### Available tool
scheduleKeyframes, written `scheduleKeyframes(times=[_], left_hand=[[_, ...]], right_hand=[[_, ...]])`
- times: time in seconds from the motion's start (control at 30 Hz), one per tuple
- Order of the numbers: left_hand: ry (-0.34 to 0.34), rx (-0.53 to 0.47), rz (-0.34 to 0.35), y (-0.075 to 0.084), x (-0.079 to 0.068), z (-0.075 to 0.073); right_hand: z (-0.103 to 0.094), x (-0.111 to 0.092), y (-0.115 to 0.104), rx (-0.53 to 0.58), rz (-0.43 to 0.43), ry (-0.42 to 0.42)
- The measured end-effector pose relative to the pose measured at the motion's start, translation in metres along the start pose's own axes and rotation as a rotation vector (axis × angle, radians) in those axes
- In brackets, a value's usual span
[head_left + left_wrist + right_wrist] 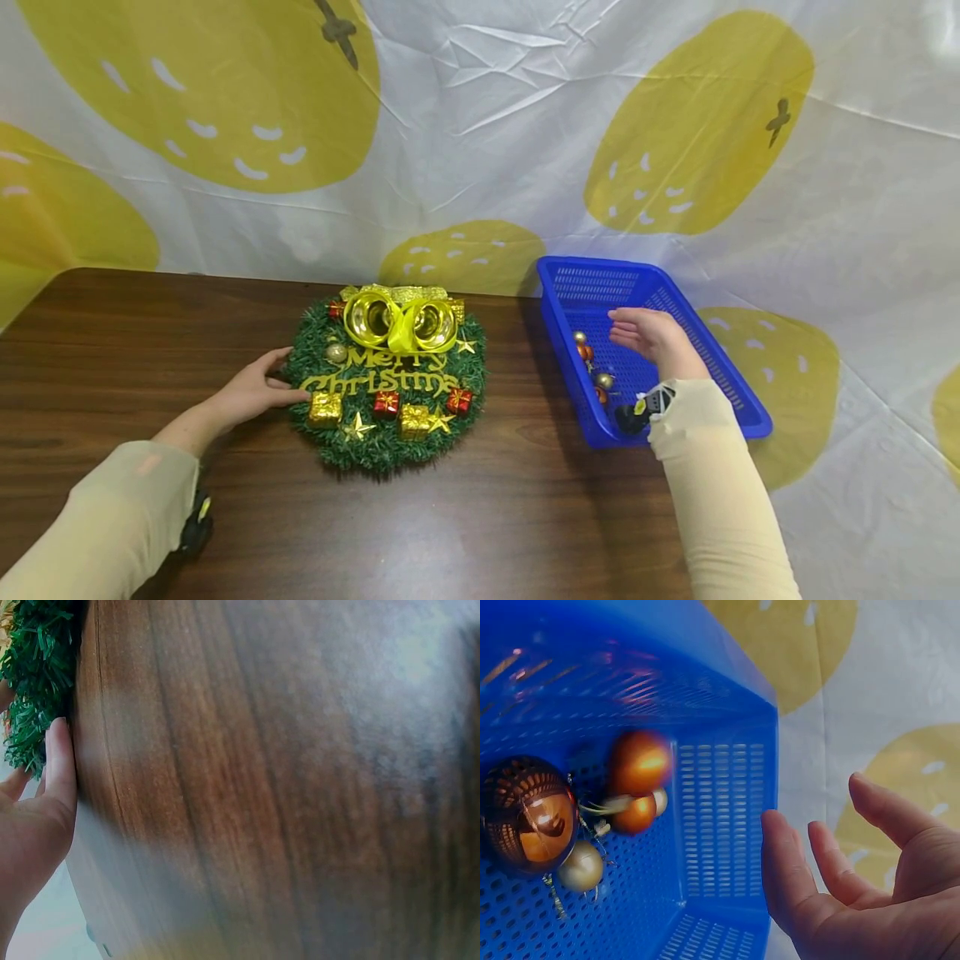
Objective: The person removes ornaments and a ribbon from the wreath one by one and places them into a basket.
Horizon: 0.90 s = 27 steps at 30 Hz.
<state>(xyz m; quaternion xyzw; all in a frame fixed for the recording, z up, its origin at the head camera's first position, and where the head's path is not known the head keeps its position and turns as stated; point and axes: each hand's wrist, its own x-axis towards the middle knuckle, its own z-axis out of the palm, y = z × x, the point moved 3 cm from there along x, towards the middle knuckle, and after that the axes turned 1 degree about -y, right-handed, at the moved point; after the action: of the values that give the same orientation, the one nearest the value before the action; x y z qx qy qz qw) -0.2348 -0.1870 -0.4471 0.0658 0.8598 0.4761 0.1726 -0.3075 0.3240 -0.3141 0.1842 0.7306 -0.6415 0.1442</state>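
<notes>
A green Christmas wreath (pixel 375 454) lies on the table, dressed with gold "Merry Christmas" lettering (pixel 382 382), a pair of gold bells (pixel 372 319), small gift boxes and stars. My left hand (pixel 251 392) holds its left rim, thumb close to a gold gift box (pixel 326 410); the left wrist view has the green tinsel (pixel 37 682) between thumb and fingers. Over the blue basket (pixel 558 333) hovers my right hand (pixel 660 337), fingers extended and nothing in them. Inside that basket are a shiny copper ball (pixel 532 817), orange balls (pixel 640 761) and a pale gold ball (pixel 580 866).
The brown wooden table (pixel 450 517) carries the wreath left of centre and the basket at right. Behind it hangs a white cloth (pixel 487 125) with yellow fruit prints, close to the table's back edge.
</notes>
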Motion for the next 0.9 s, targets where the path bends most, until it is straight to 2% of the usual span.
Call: scheduleKeyframes(times=[0.23, 0.47, 0.7, 0.9], left_hand=[[0.001, 0.001, 0.000, 0.000, 0.000, 0.000], [0.001, 0.010, 0.003, 0.002, -0.001, -0.001], [0.002, 0.014, 0.000, 0.003, -0.002, -0.001], [-0.001, 0.001, 0.001, 0.003, -0.002, 0.000]], right_hand=[[0.011, -0.002, -0.008, 0.013, -0.046, -0.031], [0.035, -0.012, -0.026, 0.030, -0.154, -0.088], [0.080, -0.017, -0.034, 0.108, -0.226, -0.177], [0.126, -0.019, -0.035, 0.073, -0.255, -0.235]])
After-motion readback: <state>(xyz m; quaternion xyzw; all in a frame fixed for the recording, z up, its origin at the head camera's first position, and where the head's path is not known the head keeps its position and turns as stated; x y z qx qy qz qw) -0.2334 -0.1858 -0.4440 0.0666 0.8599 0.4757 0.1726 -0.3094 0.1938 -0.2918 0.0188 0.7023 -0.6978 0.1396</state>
